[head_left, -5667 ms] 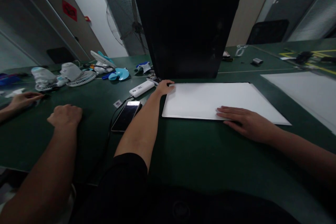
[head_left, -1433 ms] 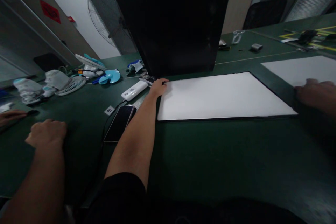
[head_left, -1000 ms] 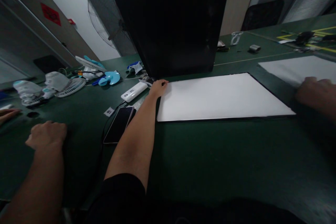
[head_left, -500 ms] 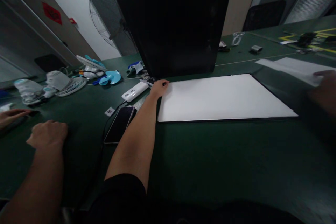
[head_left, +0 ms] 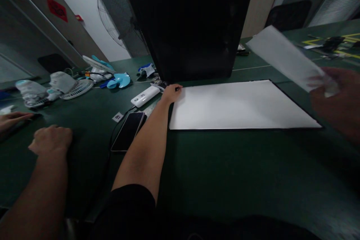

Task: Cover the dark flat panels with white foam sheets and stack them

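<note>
My left hand [head_left: 171, 95] is at the far left corner of a flat white board [head_left: 242, 107] with thin black edges. Its fingers are curled closed at that corner, and a small dark spot shows by the fingertips. On the right, my right hand [head_left: 334, 101], blurred by motion, grips a white sheet [head_left: 284, 56] at its near end. The sheet slants up to the left in the air above the table, beyond the board's right side. Behind the board a large black panel [head_left: 194, 26] stands upright and leans.
Left of my forearm lie a phone [head_left: 128, 132], a white power bank [head_left: 145, 96] with a cable and a small number tag [head_left: 117, 117]. White fan parts [head_left: 63, 84] and a blue fan blade [head_left: 118, 80] sit farther left. Another person's fist [head_left: 51, 140] rests on the green table.
My right hand has swung the white sheet up and to the left, toward the black panel. My left hand stays at the board's corner. The view has shifted slightly.
</note>
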Demonstrator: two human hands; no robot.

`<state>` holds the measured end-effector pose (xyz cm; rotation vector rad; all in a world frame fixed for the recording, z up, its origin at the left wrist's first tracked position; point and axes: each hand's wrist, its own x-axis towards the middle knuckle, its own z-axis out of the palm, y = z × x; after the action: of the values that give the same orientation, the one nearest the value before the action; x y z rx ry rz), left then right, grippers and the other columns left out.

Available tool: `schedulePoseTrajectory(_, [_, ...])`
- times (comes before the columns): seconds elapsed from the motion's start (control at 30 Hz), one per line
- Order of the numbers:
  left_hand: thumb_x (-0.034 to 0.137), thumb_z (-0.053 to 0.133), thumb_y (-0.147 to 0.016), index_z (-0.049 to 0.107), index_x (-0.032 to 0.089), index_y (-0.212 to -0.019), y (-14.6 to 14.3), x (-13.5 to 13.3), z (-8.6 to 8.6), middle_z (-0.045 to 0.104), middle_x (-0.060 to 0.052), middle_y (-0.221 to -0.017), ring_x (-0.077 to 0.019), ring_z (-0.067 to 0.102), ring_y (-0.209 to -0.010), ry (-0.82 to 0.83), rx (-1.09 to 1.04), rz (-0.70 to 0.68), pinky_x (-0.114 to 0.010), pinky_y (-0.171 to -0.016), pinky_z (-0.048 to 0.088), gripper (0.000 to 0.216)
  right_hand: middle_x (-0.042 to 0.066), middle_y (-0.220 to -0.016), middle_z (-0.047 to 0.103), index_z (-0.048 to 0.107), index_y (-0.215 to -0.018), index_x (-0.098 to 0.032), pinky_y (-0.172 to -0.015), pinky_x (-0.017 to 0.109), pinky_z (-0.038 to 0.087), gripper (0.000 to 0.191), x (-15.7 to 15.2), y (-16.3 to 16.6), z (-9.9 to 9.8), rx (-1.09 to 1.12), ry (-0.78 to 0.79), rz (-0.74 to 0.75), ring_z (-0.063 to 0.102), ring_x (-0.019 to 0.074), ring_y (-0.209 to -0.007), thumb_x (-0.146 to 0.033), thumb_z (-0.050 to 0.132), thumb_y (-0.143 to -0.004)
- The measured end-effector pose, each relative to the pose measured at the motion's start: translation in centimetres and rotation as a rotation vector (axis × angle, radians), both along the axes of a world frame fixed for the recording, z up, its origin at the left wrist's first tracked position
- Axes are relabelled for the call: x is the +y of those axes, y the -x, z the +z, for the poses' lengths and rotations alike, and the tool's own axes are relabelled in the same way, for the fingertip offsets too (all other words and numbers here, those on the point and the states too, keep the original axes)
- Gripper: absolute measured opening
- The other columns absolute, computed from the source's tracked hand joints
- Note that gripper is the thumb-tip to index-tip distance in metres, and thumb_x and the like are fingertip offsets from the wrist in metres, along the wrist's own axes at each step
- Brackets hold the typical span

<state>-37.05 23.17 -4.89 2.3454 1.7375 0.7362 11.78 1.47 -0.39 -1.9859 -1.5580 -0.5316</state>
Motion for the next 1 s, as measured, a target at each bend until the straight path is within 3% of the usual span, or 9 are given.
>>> schedulePoseTrajectory(0.07, [0.026, 0.059, -0.095, 0.08, 0.022, -0.123, 0.1, 0.0, -0.1, 0.079, -0.005, -0.121, -0.0259, 0.072, -0.115, 0.0, -0.004, 0.001, -0.031, -0.107, 0.051, 0.035, 0.014, -0.13, 0.069, 0.059, -0.149, -0.021, -0.087, 0.039, 0.051, 0.055, -0.7, 3.0, 0.3, -0.005, 0.021, 0.161, 0.067, 0.0255, -0.098, -0.039, 0.051, -0.097])
schedulePoseTrajectory(0.17, [0.025, 0.058, -0.095, 0.079, 0.024, -0.124, 0.1, 0.0, -0.1, 0.079, -0.004, -0.123, -0.0253, 0.071, -0.117, 0.001, -0.007, 0.002, -0.032, -0.108, 0.05, 0.036, 0.012, -0.136, 0.067, 0.057, -0.153, -0.026, -0.078, 0.039, 0.056, 0.057, -1.2, 5.3, -0.6, -0.044, 0.255, 0.421, 0.068, 0.0225, -0.088, -0.036, 0.052, -0.097])
schedulePoseTrajectory(0.27, [0.024, 0.058, -0.095, 0.08, 0.025, -0.123, 0.1, 0.0, 0.0, 0.078, -0.004, -0.125, -0.025, 0.07, -0.119, 0.007, -0.007, 0.004, -0.032, -0.11, 0.049, 0.036, 0.008, -0.137, 0.068, 0.066, -0.145, -0.029, -0.088, 0.047, 0.06, 0.049, -1.1, 6.2, -1.9, -0.098, 0.441, 0.648, 0.071, 0.0278, -0.103, -0.037, 0.05, -0.099])
schedulePoseTrajectory(0.33, [0.024, 0.058, -0.095, 0.08, 0.025, -0.123, 0.0, 0.0, 0.0, 0.078, -0.004, -0.125, -0.0255, 0.07, -0.12, 0.009, -0.006, 0.006, -0.032, -0.11, 0.049, 0.036, 0.007, -0.138, 0.068, 0.071, -0.138, -0.028, -0.1, 0.054, 0.057, 0.044, -1.0, 6.5, -2.3, -0.118, 0.436, 0.773, 0.067, 0.0307, -0.12, -0.035, 0.049, -0.1])
schedulePoseTrajectory(0.53, [0.024, 0.057, -0.096, 0.08, 0.023, -0.124, 0.0, -0.2, 0.1, 0.078, -0.004, -0.126, -0.026, 0.071, -0.119, 0.01, -0.001, -0.001, -0.033, -0.11, 0.049, 0.036, 0.007, -0.136, 0.07, 0.069, -0.141, -0.026, -0.096, 0.057, 0.061, 0.045, -1.1, 6.5, -2.3, -0.176, 0.369, 0.889, 0.071, 0.0293, -0.115, -0.029, 0.043, -0.104])
schedulePoseTrajectory(0.77, [0.032, 0.053, -0.101, 0.08, 0.023, -0.123, -0.1, -0.2, 0.3, 0.078, -0.005, -0.127, -0.0259, 0.07, -0.122, 0.019, -0.006, -0.005, -0.031, -0.108, 0.049, 0.036, -0.003, -0.153, 0.057, 0.059, -0.151, -0.04, -0.11, 0.054, 0.056, 0.052, -1.9, 8.5, -2.9, -0.098, 0.381, 1.096, 0.062, 0.0261, -0.133, -0.025, 0.051, -0.102])
schedulePoseTrajectory(0.9, [0.045, 0.055, -0.101, 0.08, 0.023, -0.122, 0.0, -0.3, 0.4, 0.078, -0.005, -0.125, -0.0262, 0.07, -0.12, 0.027, -0.014, -0.019, -0.031, -0.106, 0.05, 0.039, -0.005, -0.162, 0.045, 0.046, -0.159, -0.044, -0.115, 0.054, 0.052, 0.059, -2.3, 9.8, -3.1, -0.05, 0.415, 1.106, 0.057, 0.026, -0.139, -0.029, 0.052, -0.103])
schedulePoseTrajectory(1.0, [0.046, 0.059, -0.099, 0.079, 0.024, -0.124, 0.0, -0.4, 0.4, 0.078, -0.004, -0.127, -0.025, 0.07, -0.119, 0.034, -0.013, -0.017, -0.031, -0.107, 0.05, 0.039, -0.003, -0.163, 0.045, 0.048, -0.158, -0.043, -0.112, 0.056, 0.054, 0.056, -2.4, 9.9, -3.1, -0.055, 0.398, 1.086, 0.059, 0.0273, -0.137, -0.03, 0.052, -0.103])
